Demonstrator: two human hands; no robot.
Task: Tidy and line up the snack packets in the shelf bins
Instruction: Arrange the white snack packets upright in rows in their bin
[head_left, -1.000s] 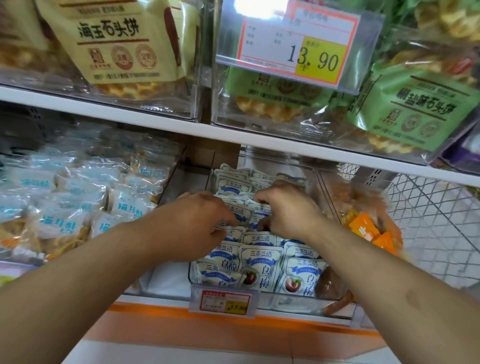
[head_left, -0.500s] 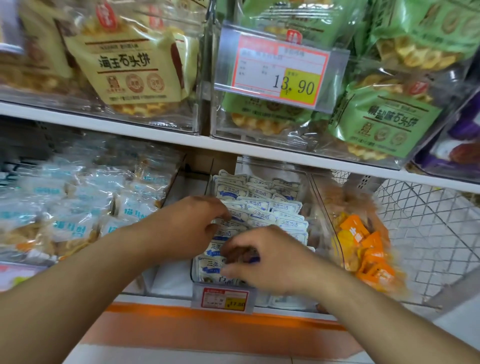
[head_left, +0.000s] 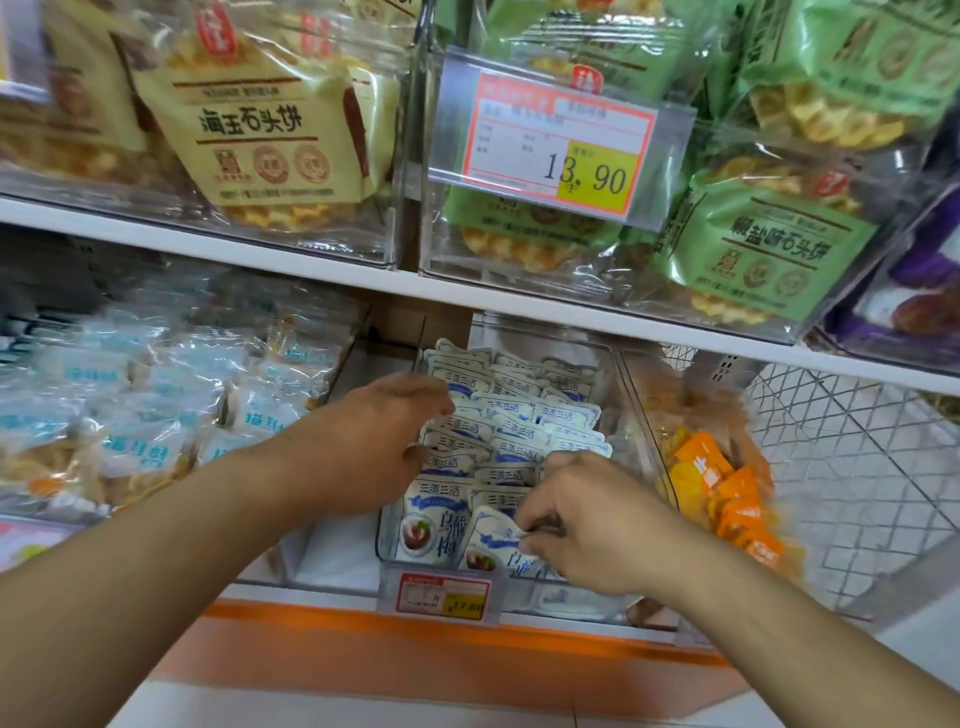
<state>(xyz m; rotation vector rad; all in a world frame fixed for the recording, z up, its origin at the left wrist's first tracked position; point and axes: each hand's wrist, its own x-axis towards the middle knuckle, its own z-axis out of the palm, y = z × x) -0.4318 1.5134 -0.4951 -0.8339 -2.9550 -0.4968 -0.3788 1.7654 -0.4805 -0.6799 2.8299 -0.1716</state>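
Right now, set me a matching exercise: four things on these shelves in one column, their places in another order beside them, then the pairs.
Things:
1. yellow biscuit bag
2. green biscuit bag
3. orange packets
4. tilted white-and-blue packet

Places:
A. pinched in the right hand at the clear bin's front
B. upper shelf, left bin
C. lower shelf, right of the clear bin
D. upper shelf, right of the 13.90 price tag

Pairs: 1-B, 2-D, 3-C, 4-A

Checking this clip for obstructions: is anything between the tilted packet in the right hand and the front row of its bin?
Nothing visible. The right hand pinches the tilted packet directly at the clear bin front, beside the upright packet. The left hand rests further back on the rows.
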